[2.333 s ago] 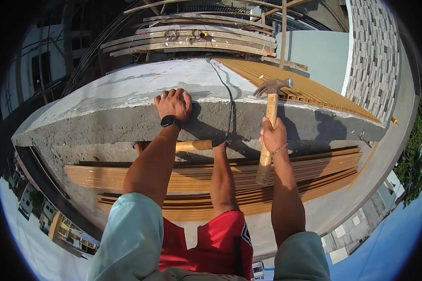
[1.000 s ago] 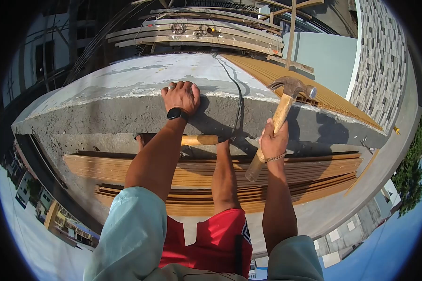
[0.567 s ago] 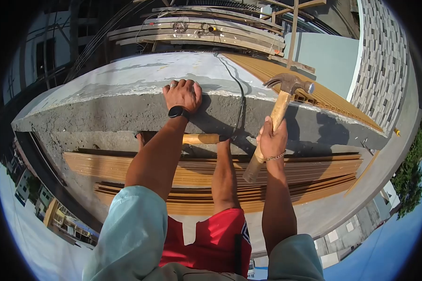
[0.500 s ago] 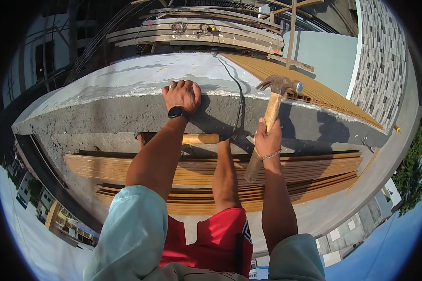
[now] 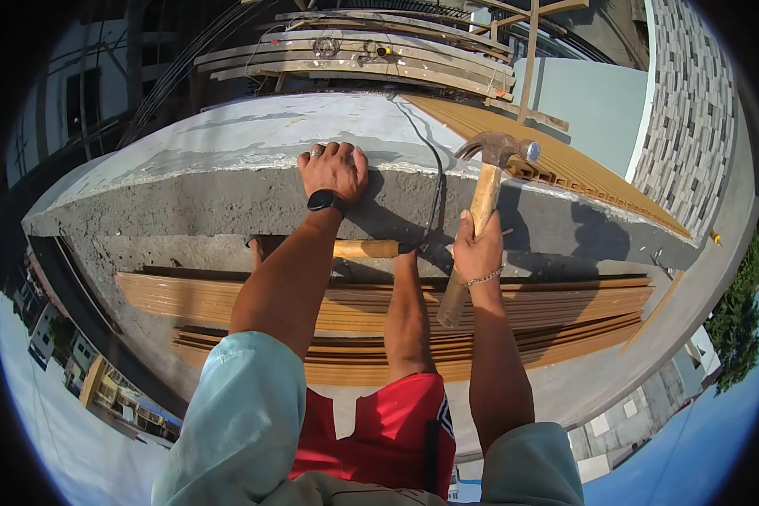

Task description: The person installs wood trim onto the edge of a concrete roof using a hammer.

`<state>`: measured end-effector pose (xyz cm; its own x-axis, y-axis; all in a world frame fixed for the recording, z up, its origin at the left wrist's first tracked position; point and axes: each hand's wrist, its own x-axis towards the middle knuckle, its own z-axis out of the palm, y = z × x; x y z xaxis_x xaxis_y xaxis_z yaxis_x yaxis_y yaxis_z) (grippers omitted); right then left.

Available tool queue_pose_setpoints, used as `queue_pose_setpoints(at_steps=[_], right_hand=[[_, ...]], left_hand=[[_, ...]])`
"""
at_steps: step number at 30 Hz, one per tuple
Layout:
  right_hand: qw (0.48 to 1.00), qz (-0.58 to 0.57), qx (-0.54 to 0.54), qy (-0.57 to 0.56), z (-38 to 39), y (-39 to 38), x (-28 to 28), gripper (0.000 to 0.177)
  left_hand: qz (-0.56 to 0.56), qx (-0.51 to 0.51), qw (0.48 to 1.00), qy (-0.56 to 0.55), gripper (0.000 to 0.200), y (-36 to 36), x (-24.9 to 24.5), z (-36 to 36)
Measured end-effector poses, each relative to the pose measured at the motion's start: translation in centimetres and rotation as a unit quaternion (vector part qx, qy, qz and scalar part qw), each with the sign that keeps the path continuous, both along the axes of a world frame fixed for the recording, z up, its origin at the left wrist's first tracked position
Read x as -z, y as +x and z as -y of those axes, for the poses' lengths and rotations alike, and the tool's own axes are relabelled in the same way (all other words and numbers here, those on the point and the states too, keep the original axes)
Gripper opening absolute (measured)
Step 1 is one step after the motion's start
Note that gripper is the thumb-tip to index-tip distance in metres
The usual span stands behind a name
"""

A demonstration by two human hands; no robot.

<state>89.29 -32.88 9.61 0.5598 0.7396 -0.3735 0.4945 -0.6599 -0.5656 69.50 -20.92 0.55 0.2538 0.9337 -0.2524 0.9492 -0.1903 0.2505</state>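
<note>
My right hand [image 5: 478, 247] is wrapped round the wooden handle of a claw hammer [image 5: 486, 198], its metal head up over the wall's edge, beside the ribbed brown panel [image 5: 548, 164]. On the top edge of the grey concrete wall [image 5: 228, 202] rests my left hand [image 5: 333, 174], knuckles up and fingers bent over the edge. A ring and a black watch show on that side. Whether anything lies under its fingers is hidden. Between the two hands a black cable [image 5: 439, 181] hangs over the wall.
Stacked brown panels [image 5: 202, 297] lie on the floor by my legs. A yellow wooden handle [image 5: 367, 249] lies near my feet at the wall's foot. Beyond the wall are wooden planks [image 5: 396, 63] and a patterned tile wall [image 5: 687, 110].
The hammer and my right hand have shifted slightly left, and a thin piece now shows beside the fingers. My left hand keeps its place on the wall while the view shifts slightly.
</note>
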Motion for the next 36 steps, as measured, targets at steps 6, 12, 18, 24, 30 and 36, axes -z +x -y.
queue_pose_setpoints(at_steps=[6,12,18,24,30,36], right_hand=[[0.963,-0.174,0.152,-0.139,-0.1,1.3,-0.5,0.027],[0.935,-0.263,0.146,-0.186,-2.5,1.5,-1.4,0.026],[0.932,-0.267,0.171,-0.178,-2.5,1.5,-2.0,0.023],[0.921,-0.284,0.260,-0.063,-1.9,1.5,-3.7,0.018],[0.930,-0.288,0.222,-0.060,-2.3,1.4,-4.8,0.021],[0.974,-0.186,0.126,-0.037,-0.1,-0.3,0.5,0.025]], left_hand=[[0.017,-0.004,0.999,0.030,0.025,0.2,0.0,-0.3],[0.000,-0.003,1.000,0.005,0.027,0.5,0.1,-1.2],[-0.010,-0.013,0.999,-0.035,0.033,0.6,-0.1,-0.9],[0.079,0.022,0.990,-0.111,0.074,7.9,-5.2,3.5],[0.049,0.043,0.985,-0.160,0.068,7.9,-3.8,3.4],[0.107,0.007,0.990,-0.089,0.056,5.1,-2.6,3.4]])
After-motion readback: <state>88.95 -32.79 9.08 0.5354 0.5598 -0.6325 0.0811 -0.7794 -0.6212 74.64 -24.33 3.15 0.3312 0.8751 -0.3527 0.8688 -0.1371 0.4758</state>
